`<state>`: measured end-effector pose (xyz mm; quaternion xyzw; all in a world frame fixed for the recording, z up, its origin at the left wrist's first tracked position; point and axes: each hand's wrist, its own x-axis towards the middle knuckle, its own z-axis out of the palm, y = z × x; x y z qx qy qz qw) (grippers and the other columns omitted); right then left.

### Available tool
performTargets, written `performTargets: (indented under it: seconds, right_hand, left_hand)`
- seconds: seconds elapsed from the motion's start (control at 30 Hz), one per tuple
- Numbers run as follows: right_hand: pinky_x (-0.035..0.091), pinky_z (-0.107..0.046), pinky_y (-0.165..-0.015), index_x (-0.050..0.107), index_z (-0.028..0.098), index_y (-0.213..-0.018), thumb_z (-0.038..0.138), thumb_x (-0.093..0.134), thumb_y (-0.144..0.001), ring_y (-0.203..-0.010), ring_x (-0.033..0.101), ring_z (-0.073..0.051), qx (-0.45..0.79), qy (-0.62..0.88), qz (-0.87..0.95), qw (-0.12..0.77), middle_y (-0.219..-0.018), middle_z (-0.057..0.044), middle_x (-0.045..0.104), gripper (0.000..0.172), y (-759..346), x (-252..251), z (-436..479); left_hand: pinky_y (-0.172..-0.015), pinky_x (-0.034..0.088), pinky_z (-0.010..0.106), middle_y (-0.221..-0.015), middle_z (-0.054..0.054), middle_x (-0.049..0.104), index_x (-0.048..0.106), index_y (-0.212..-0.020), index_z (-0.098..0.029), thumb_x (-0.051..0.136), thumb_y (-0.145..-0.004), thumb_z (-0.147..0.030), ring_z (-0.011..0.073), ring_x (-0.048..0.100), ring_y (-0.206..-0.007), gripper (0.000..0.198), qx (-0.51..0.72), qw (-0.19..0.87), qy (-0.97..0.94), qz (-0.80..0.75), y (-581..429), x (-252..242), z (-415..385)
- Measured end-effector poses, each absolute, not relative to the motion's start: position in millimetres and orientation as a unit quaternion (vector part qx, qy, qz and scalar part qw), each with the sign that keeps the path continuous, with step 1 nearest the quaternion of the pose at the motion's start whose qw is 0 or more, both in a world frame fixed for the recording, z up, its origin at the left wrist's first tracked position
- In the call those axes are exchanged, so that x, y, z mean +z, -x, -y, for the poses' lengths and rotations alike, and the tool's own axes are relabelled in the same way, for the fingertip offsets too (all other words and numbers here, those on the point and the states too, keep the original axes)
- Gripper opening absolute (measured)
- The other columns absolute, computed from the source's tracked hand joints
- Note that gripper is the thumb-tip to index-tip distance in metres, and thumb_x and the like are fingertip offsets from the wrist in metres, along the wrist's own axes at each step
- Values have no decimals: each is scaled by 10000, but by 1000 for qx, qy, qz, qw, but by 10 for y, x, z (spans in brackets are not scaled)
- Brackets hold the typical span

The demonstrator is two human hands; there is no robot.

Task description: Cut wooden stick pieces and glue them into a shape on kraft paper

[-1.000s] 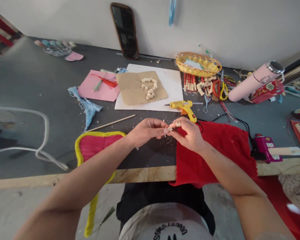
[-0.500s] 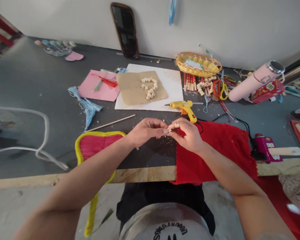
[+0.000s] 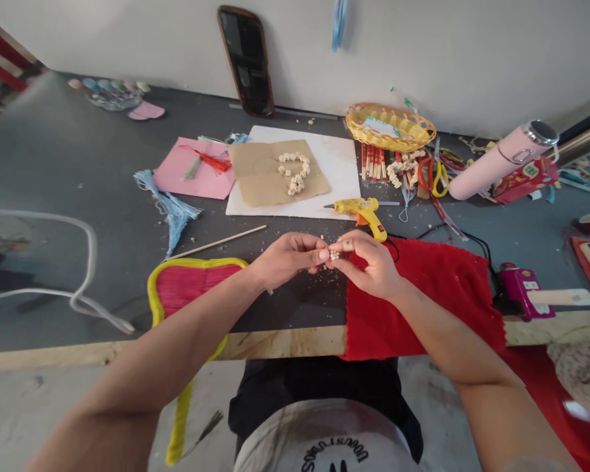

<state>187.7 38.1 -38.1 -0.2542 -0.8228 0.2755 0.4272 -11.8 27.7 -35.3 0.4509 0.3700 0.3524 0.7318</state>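
My left hand (image 3: 288, 258) and my right hand (image 3: 368, 262) meet above the dark table (image 3: 78, 196), fingertips pinched together on a small cluster of pale wooden bits (image 3: 334, 253). Both hands are closed in a pinch. Crumbs of the same pale stuff lie on the table under them. My right wrist hovers over a red cloth (image 3: 423, 295) that hangs over the table's front edge. A yellow glue gun (image 3: 364, 213) lies just beyond my right hand.
Brown paper (image 3: 270, 174) with a curl of pale bits rests on a white board (image 3: 334, 164). Around it are pink paper (image 3: 191, 174), a blue tassel (image 3: 170, 210), a thin stick (image 3: 216, 242), a yellow basket (image 3: 391, 128), a pink bottle (image 3: 501, 160) and a yellow-edged red fan (image 3: 187, 288).
My fingers have shifted slightly on the small cluster, and the pinch has drawn a little closer. Everything else is still.
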Motion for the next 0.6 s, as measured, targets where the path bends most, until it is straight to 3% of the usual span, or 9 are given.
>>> performTargets:
  seconds: [0.23, 0.6]
  right_hand:
    - [577, -284, -743, 620, 191, -929, 199, 681, -861, -841, 664, -154, 262, 265, 825, 425, -874, -46, 672, 91, -1866, -392, -384]
    - [597, -298, -798, 639, 205, -980, 192, 673, -875, -884, 680, -156, 236, 263, 831, 430, -912, -52, 689, 111, -1869, -422, -391]
  left_hand:
    - [-524, 325, 199, -642, 1, 583, 694, -746, -104, 814, -701, -384, 67, 452, -569, 307, 348, 728, -455, -377, 119, -373, -284]
    - [-537, 310, 199, -630, -14, 562, 687, -765, -112, 778, -743, -393, 67, 448, -578, 296, 341, 708, -484, -385, 124, -410, -286]
